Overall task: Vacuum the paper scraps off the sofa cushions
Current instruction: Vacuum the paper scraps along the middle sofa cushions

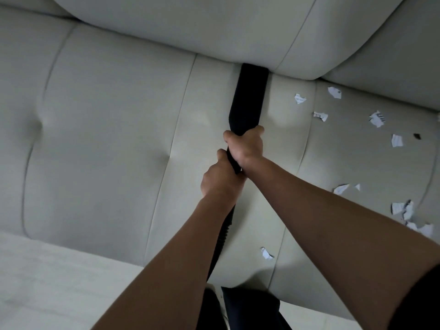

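Observation:
A black vacuum nozzle (250, 96) lies flat on the cream sofa seat cushion (107, 129), its wide tip tucked into the gap under the back cushion (214, 27). My right hand (246, 145) grips the nozzle's neck. Just behind it, my left hand (220, 176) grips the same tube where the ribbed black hose (222, 236) begins. Several white paper scraps (377, 119) lie scattered on the seat to the right of the nozzle, with one scrap (266, 253) near the front edge.
Pale floor (52, 282) shows below the sofa's front edge at the lower left. My dark-clothed legs (250, 308) stand against the seat front. The seat's left part carries stitched seams and tufts.

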